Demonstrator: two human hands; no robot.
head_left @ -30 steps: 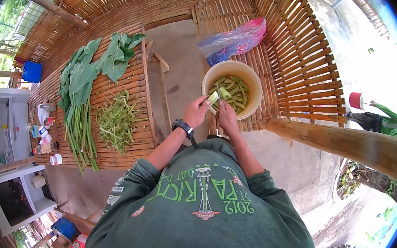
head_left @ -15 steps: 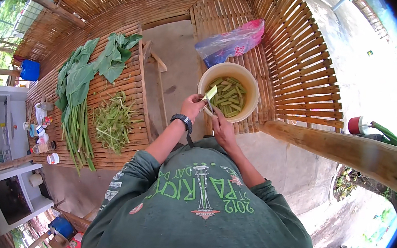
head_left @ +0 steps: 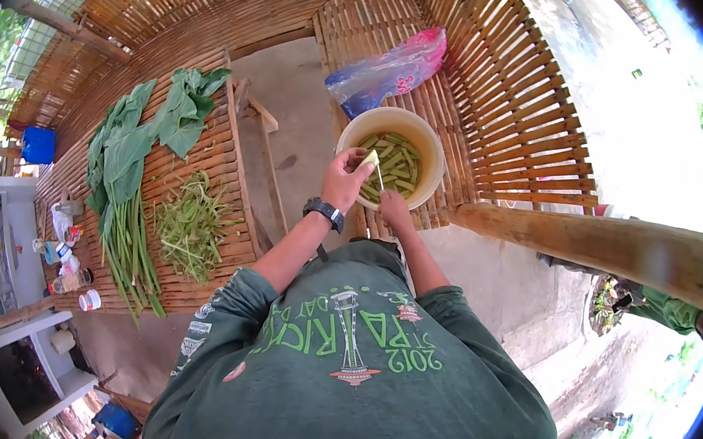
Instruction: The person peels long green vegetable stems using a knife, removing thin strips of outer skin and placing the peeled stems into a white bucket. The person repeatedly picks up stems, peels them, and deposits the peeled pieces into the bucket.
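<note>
Stalk piece (head_left: pixel 371 159), pale green, is pinched in the fingertips of my left hand (head_left: pixel 343 179), over the left, near part of the bucket (head_left: pixel 434 155) rim. My right hand (head_left: pixel 396 212) is closed around a knife (head_left: pixel 380 177), the handle hidden in my fist. So the left is the nearer hand, it's literally on the thing. From the right one, the piece lies to the left and a bit farther from me, with the thin blade pointing up that way. Looks like blade and piece meet, but can't swear to it. Long axis? My fingers cover most of it; what shows seems to poke away from me.

Headcount: one piece in hand, one knife, one bucket, and loads of cut chunks (head_left: pixel 397 166) inside, too overlapped to count. The bucket stands at the near end of the bamboo bench (head_left: pixel 356 29), with one plastic bag (head_left: pixel 392 72) just beyond it. Over on the bamboo table (head_left: pixel 212 147): one heap of peelings (head_left: pixel 191 232) by the right edge, plus one bunch of big-leafed stalks (head_left: pixel 123 154) left of it, stems reaching the near edge.
</note>
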